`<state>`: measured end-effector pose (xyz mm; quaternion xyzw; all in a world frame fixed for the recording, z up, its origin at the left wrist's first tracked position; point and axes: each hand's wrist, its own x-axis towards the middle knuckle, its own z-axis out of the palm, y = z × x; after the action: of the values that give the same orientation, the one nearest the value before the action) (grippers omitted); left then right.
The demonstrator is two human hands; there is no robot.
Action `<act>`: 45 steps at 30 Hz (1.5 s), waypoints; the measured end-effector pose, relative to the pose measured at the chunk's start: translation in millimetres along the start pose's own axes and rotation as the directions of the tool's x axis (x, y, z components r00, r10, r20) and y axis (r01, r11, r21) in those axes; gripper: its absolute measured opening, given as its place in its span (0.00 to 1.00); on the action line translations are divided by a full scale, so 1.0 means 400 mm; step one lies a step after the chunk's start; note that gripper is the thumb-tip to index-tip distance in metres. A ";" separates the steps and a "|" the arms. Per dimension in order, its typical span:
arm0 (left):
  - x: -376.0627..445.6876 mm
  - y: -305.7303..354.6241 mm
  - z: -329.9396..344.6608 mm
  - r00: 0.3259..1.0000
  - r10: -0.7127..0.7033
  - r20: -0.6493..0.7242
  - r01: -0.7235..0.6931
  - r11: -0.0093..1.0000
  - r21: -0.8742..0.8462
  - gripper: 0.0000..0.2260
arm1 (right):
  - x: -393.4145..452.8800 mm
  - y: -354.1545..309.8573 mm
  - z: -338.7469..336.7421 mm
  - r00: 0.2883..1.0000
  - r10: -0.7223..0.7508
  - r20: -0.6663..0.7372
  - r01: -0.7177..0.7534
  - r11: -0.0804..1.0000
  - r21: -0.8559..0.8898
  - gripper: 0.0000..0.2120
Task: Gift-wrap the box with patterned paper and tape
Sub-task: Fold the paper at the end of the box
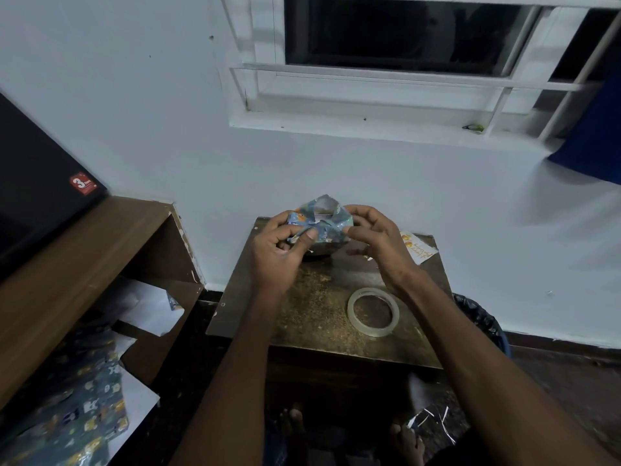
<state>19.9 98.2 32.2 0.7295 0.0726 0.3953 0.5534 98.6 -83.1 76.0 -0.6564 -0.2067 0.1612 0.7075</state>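
Head view: one wide-angle frame, looking down over both forearms.
Box (321,223): sitting at frame centre, held just above the far edge of the small table (312,314); patterned paper (331,230) is covering most of it, with a flap standing open at the top and showing a pale inner side.
Left hand (280,250): gripping the box's left side, thumb and fingers curled and pinching a fold of the paper.
Right hand (376,243): curling round the box's right side, thumb pressing on the paper; lower fingers are partly hidden, contact there cannot be told.
Tape roll (373,312): lying flat on the table, right of centre, below the right wrist and apart from the box.
Card (416,248): lying at the table's far right edge, printed face up.
Spare wrapping sheets (80,408): lying in the lower left of the frame, below the wooden shelf (84,260).
Window (403,58): filling the upper right, dark behind white bars.
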 end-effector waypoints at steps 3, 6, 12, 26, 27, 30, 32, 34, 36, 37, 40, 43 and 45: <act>-0.001 0.005 0.003 1.000 -0.027 0.000 0.027 0.999 -0.026 0.13 | -0.003 0.013 0.013 0.993 -0.115 0.034 0.112 0.992 0.059 0.22; -0.003 0.011 0.002 0.999 -0.041 -0.003 0.041 0.999 -0.025 0.17 | -0.001 0.025 0.026 0.977 -0.215 0.011 0.215 0.974 -0.067 0.19; -0.006 0.030 0.004 0.999 -0.029 -0.013 0.029 0.999 -0.018 0.09 | -0.002 0.032 0.041 0.976 -0.208 -0.063 0.202 0.975 -0.091 0.10; 0.000 0.038 -0.038 0.970 -0.103 0.222 0.079 0.991 0.111 0.22 | -0.002 0.018 0.025 0.996 -0.074 0.055 0.075 0.997 -0.001 0.18; 0.000 0.042 -0.038 0.961 -0.116 0.250 0.107 0.993 0.053 0.20 | -0.002 0.019 0.024 0.996 -0.072 0.060 0.072 0.997 0.003 0.17; 0.003 0.067 -0.031 0.963 -0.131 0.237 0.138 0.990 -0.010 0.15 | 0.000 0.018 0.023 0.997 -0.050 0.053 0.048 0.998 0.039 0.15; 0.005 0.070 -0.028 0.968 -0.129 0.215 0.135 0.991 -0.014 0.13 | 0.004 0.017 0.025 0.999 -0.020 0.030 0.019 0.998 0.063 0.13; 0.006 0.067 -0.026 0.971 -0.122 0.204 0.128 0.992 -0.014 0.12 | 0.003 0.016 0.029 1.000 0.001 0.016 -0.002 0.997 0.076 0.12; 0.008 0.068 -0.026 0.976 -0.100 0.194 0.108 0.994 -0.028 0.13 | -0.001 0.011 0.034 1.000 0.012 0.017 -0.014 0.996 0.093 0.14; 0.009 0.068 -0.027 0.978 -0.074 0.194 0.082 0.996 -0.036 0.13 | -0.002 0.010 0.035 1.000 0.016 0.019 -0.017 0.994 0.103 0.15; 0.011 0.066 -0.027 0.980 0.019 0.196 -0.008 0.998 -0.055 0.10 | -0.002 0.008 0.038 1.000 0.020 0.014 -0.022 0.992 0.121 0.17; 0.009 0.075 -0.032 0.973 0.044 0.225 -0.033 0.998 -0.051 0.10 | 0.003 0.008 0.041 0.999 0.042 -0.017 -0.039 0.987 0.155 0.16; 0.007 0.097 -0.036 0.947 0.064 0.316 -0.056 0.998 -0.035 0.13 | 0.008 0.003 0.040 0.995 0.086 -0.055 -0.071 0.970 0.234 0.14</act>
<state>-0.8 95.9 68.2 0.7783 -0.0446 0.2908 0.5548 93.3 -67.8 75.8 -0.5820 -0.1375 0.1908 0.7785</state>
